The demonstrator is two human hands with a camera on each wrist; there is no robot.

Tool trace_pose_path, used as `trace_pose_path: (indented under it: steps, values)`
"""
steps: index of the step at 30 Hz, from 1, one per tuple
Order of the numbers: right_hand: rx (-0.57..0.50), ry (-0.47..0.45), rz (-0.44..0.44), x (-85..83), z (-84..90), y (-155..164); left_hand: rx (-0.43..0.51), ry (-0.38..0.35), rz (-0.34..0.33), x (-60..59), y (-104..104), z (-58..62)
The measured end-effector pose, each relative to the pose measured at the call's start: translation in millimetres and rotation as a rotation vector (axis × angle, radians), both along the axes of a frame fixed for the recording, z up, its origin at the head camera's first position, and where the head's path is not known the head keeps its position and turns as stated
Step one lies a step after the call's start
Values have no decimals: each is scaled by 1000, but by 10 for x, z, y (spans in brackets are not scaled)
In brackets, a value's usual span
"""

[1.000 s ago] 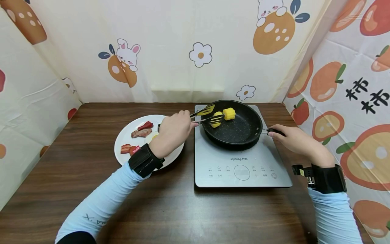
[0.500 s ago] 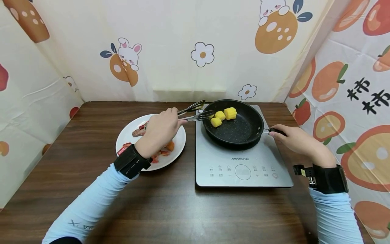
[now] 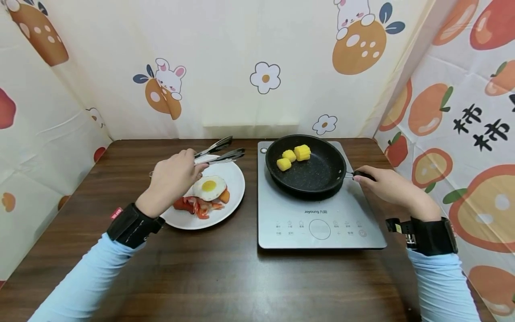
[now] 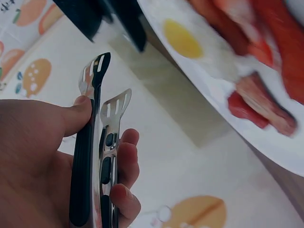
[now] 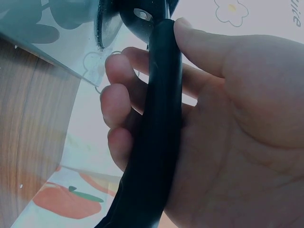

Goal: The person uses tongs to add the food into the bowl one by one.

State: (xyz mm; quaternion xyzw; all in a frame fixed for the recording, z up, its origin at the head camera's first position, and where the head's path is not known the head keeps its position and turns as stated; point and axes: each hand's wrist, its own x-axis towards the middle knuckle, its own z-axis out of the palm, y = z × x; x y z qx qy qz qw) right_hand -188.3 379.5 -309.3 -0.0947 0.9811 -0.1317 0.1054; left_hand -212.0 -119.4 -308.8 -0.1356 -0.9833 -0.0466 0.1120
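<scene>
i see left hand (image 3: pixel 170 179) clamped on tongs (image 3: pixel 219 152), empty, over plate (image 3: pixel 233 197) at table's left; right hand (image 3: pixel 382 183) wrapped around pan handle (image 5: pixel 152 137). tongs look stiff, light; grip mid-arms.

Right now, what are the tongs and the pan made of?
The tongs look like shiny metal with dark grip inlays, glinting in the left hand. The pan seems dark, matte, speckled non-stick; its handle looks like smooth black plastic, though the material is unclear.
</scene>
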Motion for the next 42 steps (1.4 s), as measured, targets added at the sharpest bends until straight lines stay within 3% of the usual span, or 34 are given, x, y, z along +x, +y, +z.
trace_pose_path:
  steps: [6,13,20,26,42]
  values:
    - [-4,9,6,-2,-15,0,-13,-90,49,-4,-288,-64]
    - [-3,11,6,-9,-29,16,-51,-48,68,-65,-635,-236]
    - [2,7,1,-10,-44,22,-14,-115,124,-96,-862,-345]
    - [3,8,0,-16,-37,16,-27,-151,133,-93,-947,-385]
    - [5,7,-1,-30,-46,13,-42,-158,140,-31,-961,-432]
